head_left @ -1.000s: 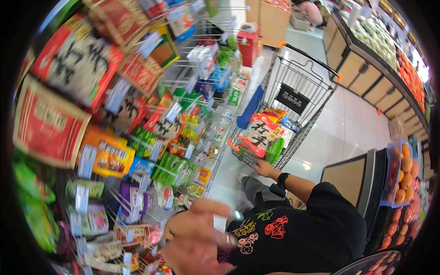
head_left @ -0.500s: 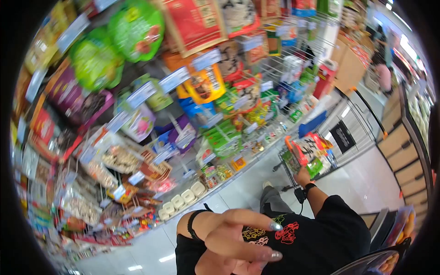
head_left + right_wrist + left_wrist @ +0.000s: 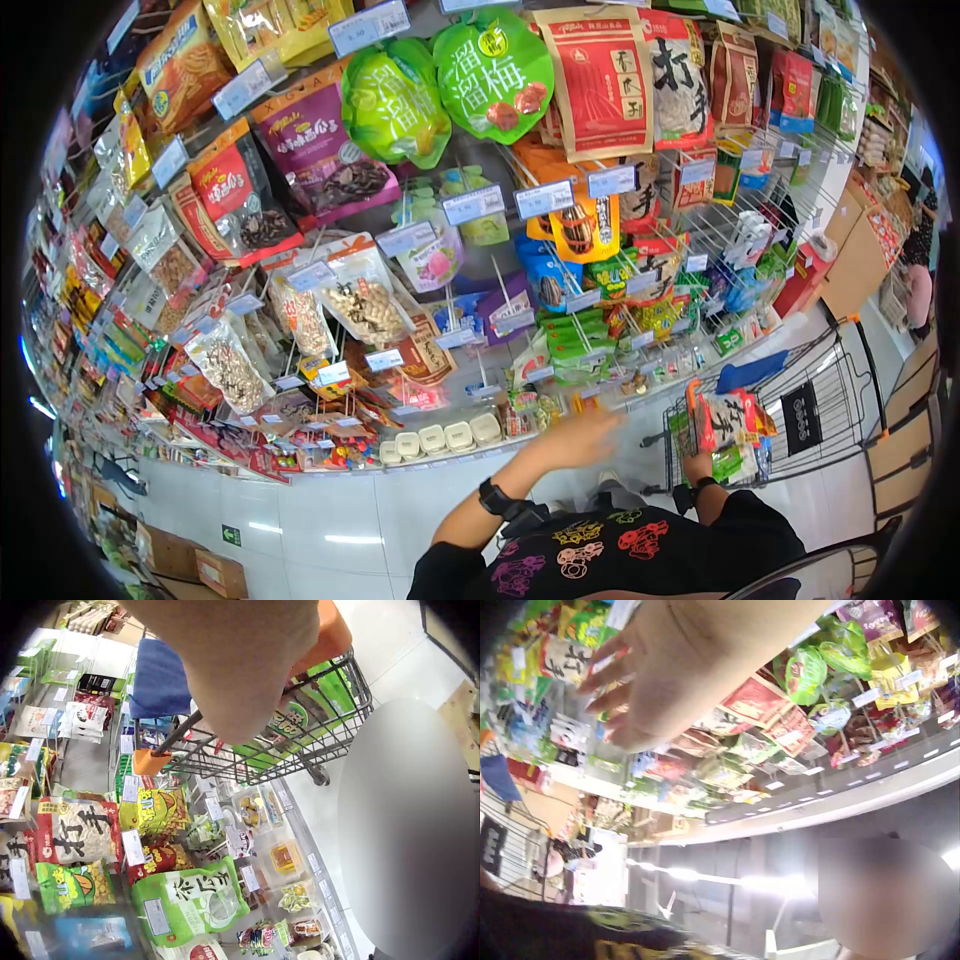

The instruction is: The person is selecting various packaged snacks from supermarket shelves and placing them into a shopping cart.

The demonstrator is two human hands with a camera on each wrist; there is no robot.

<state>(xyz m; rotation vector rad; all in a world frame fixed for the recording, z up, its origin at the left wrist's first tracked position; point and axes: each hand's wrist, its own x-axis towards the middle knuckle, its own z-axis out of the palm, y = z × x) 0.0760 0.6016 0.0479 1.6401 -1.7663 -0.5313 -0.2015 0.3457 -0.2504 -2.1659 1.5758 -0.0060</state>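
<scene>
My left hand [image 3: 585, 440], blurred in the head view, is held out past the shirt, before the lower shelf. Its fingers are spread and hold nothing in the left wrist view, where the hand [image 3: 641, 694] passes in front of hanging snack packets. My right hand [image 3: 697, 466] grips the near end of the wire shopping cart [image 3: 835, 455]; its fingertips are hidden. Beside it in the cart lie a red and white packet [image 3: 725, 420] and green packets. In the right wrist view the hand [image 3: 244, 682] covers part of the cart's rim, near a blue flap [image 3: 160, 679].
Hooks of packaged snacks, including a green plum packet [image 3: 493, 75] and a red paper packet [image 3: 602, 85], fill the shelf ahead. White tubs [image 3: 458, 436] line its bottom. Cardboard boxes [image 3: 220, 573] stand on the floor at lower left. A person [image 3: 917, 295] is at far right.
The head view has swung left along the shelf, so the cart appears farther right. My left hand has moved away from the shirt front, outward toward the shelf. My right hand has stayed on the cart.
</scene>
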